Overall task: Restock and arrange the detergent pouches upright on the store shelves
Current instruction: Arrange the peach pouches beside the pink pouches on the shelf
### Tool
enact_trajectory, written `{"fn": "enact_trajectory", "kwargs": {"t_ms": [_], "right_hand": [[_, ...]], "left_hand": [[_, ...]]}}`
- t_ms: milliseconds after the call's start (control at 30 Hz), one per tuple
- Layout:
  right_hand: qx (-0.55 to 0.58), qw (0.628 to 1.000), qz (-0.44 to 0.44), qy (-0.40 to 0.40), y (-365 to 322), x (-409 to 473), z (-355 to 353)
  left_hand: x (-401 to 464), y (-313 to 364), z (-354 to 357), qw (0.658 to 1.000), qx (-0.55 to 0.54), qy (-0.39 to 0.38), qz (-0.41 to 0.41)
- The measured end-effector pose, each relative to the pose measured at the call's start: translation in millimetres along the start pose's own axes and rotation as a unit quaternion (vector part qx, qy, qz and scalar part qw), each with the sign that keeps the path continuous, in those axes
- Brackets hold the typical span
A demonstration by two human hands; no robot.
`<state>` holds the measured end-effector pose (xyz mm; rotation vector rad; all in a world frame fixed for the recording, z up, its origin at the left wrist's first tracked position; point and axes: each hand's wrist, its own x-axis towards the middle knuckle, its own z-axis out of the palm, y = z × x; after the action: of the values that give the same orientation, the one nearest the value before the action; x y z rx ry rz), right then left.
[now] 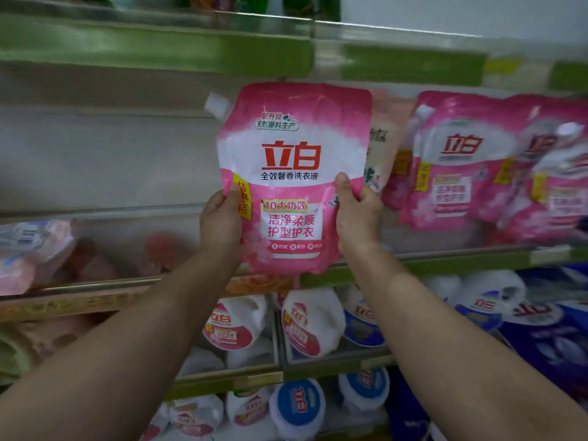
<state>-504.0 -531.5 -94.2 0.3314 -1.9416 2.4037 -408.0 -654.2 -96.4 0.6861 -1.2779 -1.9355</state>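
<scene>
Both your hands hold one pink detergent pouch [294,176] upright in front of the middle shelf [445,261]. Left hand [221,222] pinches its lower left edge, thumb on the front; right hand [358,211] grips the lower right edge likewise. More pink pouches [458,163] lean on that shelf to the right, blurred. White bottles [311,319] sit on the shelf below.
</scene>
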Motion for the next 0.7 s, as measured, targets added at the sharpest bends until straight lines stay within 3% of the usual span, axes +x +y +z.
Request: {"fn": "enact_trajectory", "kwargs": {"t_ms": [433,700], "right_hand": [[-0.011,0.998,-0.019,0.067,-22,59,-164],[-0.016,0.996,0.012,0.082,-26,94,-213]], "left_hand": [[-52,-63,143,0.994,0.012,-0.101,-0.038],[-55,-84,199,0.984,0.012,-0.155,-0.084]]}}
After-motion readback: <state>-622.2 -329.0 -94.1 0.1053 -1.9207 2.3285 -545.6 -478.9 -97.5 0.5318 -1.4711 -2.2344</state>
